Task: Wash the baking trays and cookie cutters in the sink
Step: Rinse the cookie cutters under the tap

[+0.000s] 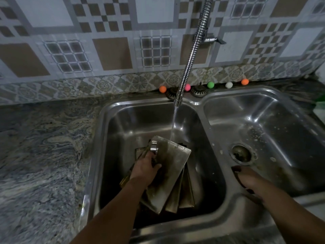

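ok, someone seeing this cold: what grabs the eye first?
Probably the water running from the flexible tap onto the stained baking trays stacked tilted in the left basin. The left hand holds the top tray with shiny metal cutters. Then the row of coloured balls along the sink's back ledge.

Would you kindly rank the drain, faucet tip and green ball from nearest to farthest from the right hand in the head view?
From the right hand:
1. Drain, just beyond it in the right basin.
2. Faucet tip, over the left basin's back edge.
3. Green ball, on the back ledge.
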